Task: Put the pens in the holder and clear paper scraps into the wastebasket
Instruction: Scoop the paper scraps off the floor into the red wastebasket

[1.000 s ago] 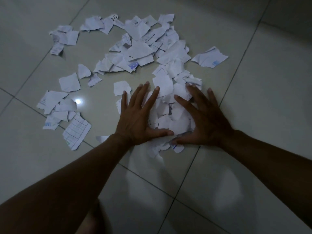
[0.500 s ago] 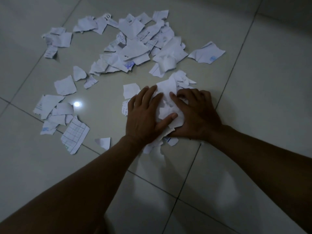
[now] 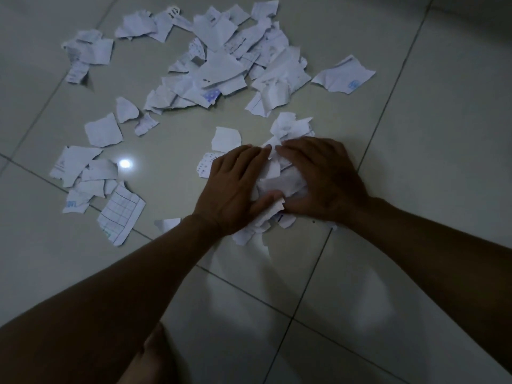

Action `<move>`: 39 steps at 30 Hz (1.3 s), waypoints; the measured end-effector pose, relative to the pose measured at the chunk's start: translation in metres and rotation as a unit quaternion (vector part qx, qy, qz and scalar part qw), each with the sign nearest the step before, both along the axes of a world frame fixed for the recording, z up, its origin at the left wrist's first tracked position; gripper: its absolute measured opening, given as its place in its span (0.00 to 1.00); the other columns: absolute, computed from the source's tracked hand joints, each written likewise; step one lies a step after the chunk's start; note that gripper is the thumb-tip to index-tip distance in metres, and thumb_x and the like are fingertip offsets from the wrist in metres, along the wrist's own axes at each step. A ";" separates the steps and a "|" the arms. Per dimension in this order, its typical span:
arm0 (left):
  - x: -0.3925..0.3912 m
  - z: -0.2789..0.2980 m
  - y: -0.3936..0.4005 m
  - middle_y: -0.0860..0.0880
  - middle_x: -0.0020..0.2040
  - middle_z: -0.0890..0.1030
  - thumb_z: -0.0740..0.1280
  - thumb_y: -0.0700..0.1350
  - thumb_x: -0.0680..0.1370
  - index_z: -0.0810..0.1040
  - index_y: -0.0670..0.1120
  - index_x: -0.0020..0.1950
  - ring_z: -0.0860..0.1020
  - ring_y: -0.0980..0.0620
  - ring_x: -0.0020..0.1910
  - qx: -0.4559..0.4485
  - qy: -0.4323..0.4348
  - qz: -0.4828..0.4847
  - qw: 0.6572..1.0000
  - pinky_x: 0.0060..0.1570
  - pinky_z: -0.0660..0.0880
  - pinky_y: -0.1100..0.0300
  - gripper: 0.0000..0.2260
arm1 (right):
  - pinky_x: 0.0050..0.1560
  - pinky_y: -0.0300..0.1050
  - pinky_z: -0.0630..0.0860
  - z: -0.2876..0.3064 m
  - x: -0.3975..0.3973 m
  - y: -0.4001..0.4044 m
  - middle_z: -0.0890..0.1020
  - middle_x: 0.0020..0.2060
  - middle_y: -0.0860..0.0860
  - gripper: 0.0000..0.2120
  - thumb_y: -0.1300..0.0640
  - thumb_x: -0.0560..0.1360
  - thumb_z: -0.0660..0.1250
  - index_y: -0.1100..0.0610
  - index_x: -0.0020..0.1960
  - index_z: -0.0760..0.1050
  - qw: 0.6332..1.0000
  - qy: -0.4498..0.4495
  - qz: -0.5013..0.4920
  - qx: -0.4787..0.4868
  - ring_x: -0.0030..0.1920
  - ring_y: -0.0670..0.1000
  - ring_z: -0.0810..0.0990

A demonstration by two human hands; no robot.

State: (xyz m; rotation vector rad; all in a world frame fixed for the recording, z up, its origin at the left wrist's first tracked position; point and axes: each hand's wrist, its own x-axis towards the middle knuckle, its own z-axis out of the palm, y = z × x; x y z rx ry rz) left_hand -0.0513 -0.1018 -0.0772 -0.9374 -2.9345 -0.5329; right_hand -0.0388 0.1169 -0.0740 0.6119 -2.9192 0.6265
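Torn white paper scraps lie spread over a pale tiled floor. A bunched wad of scraps (image 3: 279, 184) sits between my two hands. My left hand (image 3: 235, 187) curls round its left side, thumb under the wad. My right hand (image 3: 324, 178) cups it from the right, fingers curled over the top. A large heap of scraps (image 3: 221, 65) lies farther back. More scraps (image 3: 83, 173) lie at the left, among them a piece with a printed grid (image 3: 122, 214). No pens, holder or wastebasket are in view.
A single scrap (image 3: 343, 76) lies apart at the back right. A small group of scraps (image 3: 88, 51) lies at the back left. A bright light reflection (image 3: 124, 163) shows on the tile. The room is dim. Bare tile extends to the right and front.
Both hands went from lying flat and spread on the scraps to drawing together and curling, bunching the near scraps into a wad between them.
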 end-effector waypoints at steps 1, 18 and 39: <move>0.001 0.000 0.001 0.43 0.68 0.74 0.63 0.63 0.79 0.70 0.43 0.74 0.70 0.41 0.68 -0.004 0.010 0.005 1.000 0.62 0.67 0.48 0.31 | 0.61 0.55 0.70 0.001 0.000 0.000 0.78 0.64 0.52 0.40 0.31 0.66 0.68 0.56 0.69 0.74 1.000 0.009 0.001 -0.001 0.64 0.56 0.75; -0.017 -0.002 0.013 0.43 0.37 0.76 0.51 0.55 0.85 0.77 0.41 0.43 0.74 0.41 0.38 0.050 0.034 0.002 0.998 0.42 0.62 0.54 0.24 | 0.34 0.54 0.78 0.013 -0.011 -0.011 0.83 0.37 0.58 0.19 0.44 0.69 0.62 0.61 0.41 0.78 0.993 -0.046 -0.008 -0.104 0.37 0.64 0.81; -0.072 0.091 0.158 0.43 0.20 0.73 0.57 0.49 0.80 0.69 0.44 0.23 0.70 0.46 0.20 0.221 0.014 -0.151 0.963 0.26 0.64 0.59 0.25 | 0.31 0.31 0.66 0.121 0.029 0.080 0.75 0.27 0.43 0.19 0.53 0.71 0.76 0.46 0.28 0.69 0.897 -0.161 -0.307 -0.276 0.29 0.38 0.74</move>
